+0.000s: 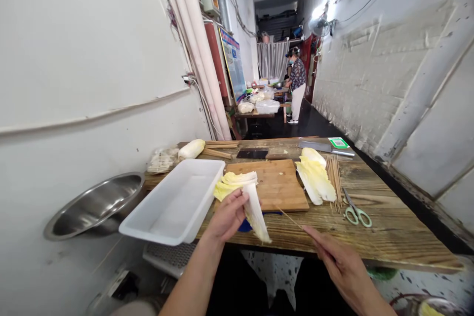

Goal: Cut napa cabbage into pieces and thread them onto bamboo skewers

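Pinched in my left hand [230,215] is a napa cabbage leaf [255,215], its pale stalk end hanging down over the table's near edge. My right hand [338,261] grips a thin wooden skewer [291,218], which points up and left toward the leaf without touching it. More yellow cabbage leaves [231,182] lie on the left edge of the wooden cutting board [279,185], just behind my left hand. To the right of the board rest further cabbage leaves [314,180] beside a bundle of skewers [334,182].
A white plastic tub [174,202] stands left of the board, with a steel basin [99,202] beyond it. Green-handled scissors [357,215] lie at right; a knife [326,148] and cleaver [252,153] lie at the back. A person [297,84] stands farther off.
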Demonstrator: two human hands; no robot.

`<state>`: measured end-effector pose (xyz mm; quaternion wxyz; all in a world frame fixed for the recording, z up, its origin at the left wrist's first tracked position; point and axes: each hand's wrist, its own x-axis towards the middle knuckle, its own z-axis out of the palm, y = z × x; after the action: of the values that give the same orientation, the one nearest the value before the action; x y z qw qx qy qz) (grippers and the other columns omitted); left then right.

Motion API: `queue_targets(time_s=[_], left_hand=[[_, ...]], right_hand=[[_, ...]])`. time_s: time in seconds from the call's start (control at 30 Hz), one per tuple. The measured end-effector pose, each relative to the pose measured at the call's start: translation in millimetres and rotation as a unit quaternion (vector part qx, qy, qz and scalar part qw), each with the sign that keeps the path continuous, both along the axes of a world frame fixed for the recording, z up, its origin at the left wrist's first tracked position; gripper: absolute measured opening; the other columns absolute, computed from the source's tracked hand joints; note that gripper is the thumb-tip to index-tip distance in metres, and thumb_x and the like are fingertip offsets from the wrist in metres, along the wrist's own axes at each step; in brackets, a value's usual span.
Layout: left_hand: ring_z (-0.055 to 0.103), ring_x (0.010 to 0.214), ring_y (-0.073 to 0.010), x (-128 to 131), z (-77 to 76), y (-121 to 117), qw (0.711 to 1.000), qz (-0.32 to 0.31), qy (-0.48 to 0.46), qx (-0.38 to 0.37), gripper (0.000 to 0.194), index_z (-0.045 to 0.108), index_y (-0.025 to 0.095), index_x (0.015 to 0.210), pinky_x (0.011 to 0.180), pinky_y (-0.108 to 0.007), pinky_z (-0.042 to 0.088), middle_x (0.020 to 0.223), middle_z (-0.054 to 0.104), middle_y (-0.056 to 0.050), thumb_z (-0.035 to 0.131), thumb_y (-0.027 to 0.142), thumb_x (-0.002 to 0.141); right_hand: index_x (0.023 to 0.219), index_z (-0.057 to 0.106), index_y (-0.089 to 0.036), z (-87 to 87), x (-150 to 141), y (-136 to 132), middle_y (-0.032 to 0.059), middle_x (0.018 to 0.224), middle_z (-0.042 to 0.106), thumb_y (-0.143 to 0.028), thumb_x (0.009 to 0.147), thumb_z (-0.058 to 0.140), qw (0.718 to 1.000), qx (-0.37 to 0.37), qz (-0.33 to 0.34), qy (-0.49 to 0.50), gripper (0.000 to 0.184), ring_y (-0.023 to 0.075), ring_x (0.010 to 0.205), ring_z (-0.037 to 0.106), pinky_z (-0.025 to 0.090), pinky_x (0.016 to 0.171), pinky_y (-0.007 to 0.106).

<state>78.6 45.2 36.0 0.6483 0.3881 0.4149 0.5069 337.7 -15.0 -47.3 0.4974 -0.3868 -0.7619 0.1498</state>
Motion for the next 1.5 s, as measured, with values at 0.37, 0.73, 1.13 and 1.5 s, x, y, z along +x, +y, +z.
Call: queue_targets(time_s=[0.37, 0.73, 1.13, 1.5], left_hand=[[0.061, 0.062, -0.0103, -5.4, -52.7, -34.1, 0.99, 0.005, -0.051, -0.129, 0.035, 0.069, 0.01, 0.086, 0.06, -0.02, 0.051, 0.08, 0.069, -0.006, 0.083, 0.034, 0.066], [0.064, 0.064, -0.011, -1.4, -46.9, -41.5, 0.986, -0.005, -0.065, -0.155, 0.032, 0.07, 0.01, 0.081, 0.061, -0.019, 0.052, 0.08, 0.072, -0.007, 0.086, 0.03, 0.062], [0.065, 0.063, -0.0111, 7.8, -39.1, -43.0, 0.986, -0.021, -0.036, -0.164, 0.038, 0.07, 0.01, 0.082, 0.06, -0.018, 0.051, 0.08, 0.072, -0.007, 0.088, 0.032, 0.057], [0.065, 0.063, -0.0108, 9.8, -40.1, -40.2, 0.986, -0.032, -0.049, -0.156, 0.038, 0.069, 0.01, 0.086, 0.061, -0.019, 0.051, 0.081, 0.072, -0.008, 0.087, 0.031, 0.06]], right_hand=[[0.124, 0.061, -0.027, -5.1, 15.7, -19.8, 0.0017, 0.087, 0.071, -0.018, 0.095, 0.044, 0.992, -0.039, 0.001, -0.119, 0.035, 0.0114, 0.074, 0.068, 0.055, 0.066, 0.018], [0.121, 0.063, -0.024, 4.0, 20.1, -28.6, 0.0044, 0.089, 0.071, -0.017, 0.094, 0.043, 0.989, -0.031, -0.02, -0.146, 0.034, 0.0123, 0.073, 0.068, 0.056, 0.063, 0.018], [0.121, 0.064, -0.027, 2.6, 25.2, -31.1, 0.0022, 0.083, 0.07, -0.018, 0.094, 0.043, 0.987, -0.038, -0.029, -0.152, 0.035, 0.0114, 0.068, 0.067, 0.053, 0.059, 0.017], [0.118, 0.066, -0.028, 0.4, 24.6, -29.0, 0.0019, 0.081, 0.07, -0.02, 0.094, 0.043, 0.989, -0.052, -0.033, -0.137, 0.035, 0.0112, 0.065, 0.067, 0.054, 0.057, 0.018]])
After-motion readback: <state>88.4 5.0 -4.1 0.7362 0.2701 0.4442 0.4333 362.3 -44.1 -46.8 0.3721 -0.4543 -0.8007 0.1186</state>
